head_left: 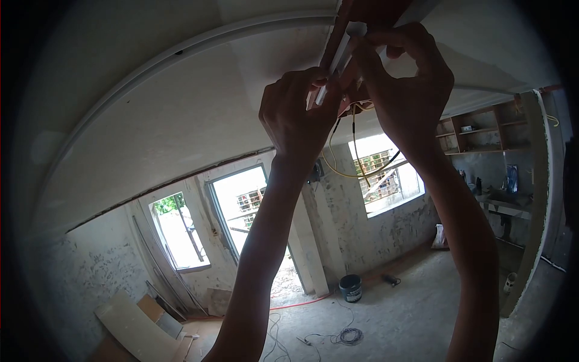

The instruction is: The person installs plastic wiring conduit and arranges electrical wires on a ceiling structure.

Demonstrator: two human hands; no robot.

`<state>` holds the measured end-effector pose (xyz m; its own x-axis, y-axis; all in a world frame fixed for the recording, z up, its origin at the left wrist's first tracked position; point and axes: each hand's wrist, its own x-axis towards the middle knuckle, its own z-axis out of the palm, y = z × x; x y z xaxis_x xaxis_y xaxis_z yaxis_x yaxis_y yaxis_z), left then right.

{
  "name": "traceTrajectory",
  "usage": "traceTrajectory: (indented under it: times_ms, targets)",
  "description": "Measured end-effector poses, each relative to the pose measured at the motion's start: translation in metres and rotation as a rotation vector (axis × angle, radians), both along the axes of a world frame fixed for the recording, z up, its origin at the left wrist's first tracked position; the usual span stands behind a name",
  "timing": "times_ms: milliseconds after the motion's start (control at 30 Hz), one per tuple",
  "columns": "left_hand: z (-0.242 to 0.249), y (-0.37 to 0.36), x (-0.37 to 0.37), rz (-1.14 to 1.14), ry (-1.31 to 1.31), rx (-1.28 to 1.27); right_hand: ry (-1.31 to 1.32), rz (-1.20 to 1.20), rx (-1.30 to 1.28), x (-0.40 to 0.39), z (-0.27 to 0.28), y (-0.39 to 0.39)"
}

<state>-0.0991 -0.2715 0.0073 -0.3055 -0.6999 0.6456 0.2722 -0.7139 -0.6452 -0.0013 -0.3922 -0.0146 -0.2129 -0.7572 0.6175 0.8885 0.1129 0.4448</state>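
Both my hands are raised to the ceiling at the top centre. My left hand (298,111) pinches the lower end of a pale, narrow strip (342,55) between thumb and fingers. Near the strip's upper end, my right hand (410,84) has its thumb and index finger pressed together. The strip lies slanted along a reddish-brown beam (329,51). Just below the hands, yellow and black wires (354,142) hang in loops from an opening in the ceiling. The fingertips partly cover the strip.
A long white trim (181,54) curves across the ceiling. Below are a dark bucket (350,288), a coiled cable (350,336) on the floor, leaning boards (129,323) at left, an open doorway, windows, and wooden shelves (479,130) at right.
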Motion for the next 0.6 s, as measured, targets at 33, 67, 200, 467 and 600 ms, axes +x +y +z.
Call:
traceTrajectory:
  times_ms: [33,67,200,467,600]
  targets:
    - [0.002,0.003,0.002,-0.012,-0.021,0.020,-0.009,-0.006,-0.004,0.000,0.000,0.000]
    - [0.004,0.004,0.004,-0.023,-0.043,0.040,-0.019,-0.012,-0.007,0.000,0.000,-0.001]
    - [0.001,0.001,0.002,-0.022,-0.035,0.015,-0.026,-0.010,0.010,-0.001,0.001,-0.003]
    - [-0.001,0.003,-0.001,-0.014,0.030,-0.020,-0.045,0.057,0.070,0.003,0.008,0.006]
    - [0.003,0.018,-0.016,-0.115,0.327,-0.091,-0.102,0.125,0.070,0.004,0.008,0.009]
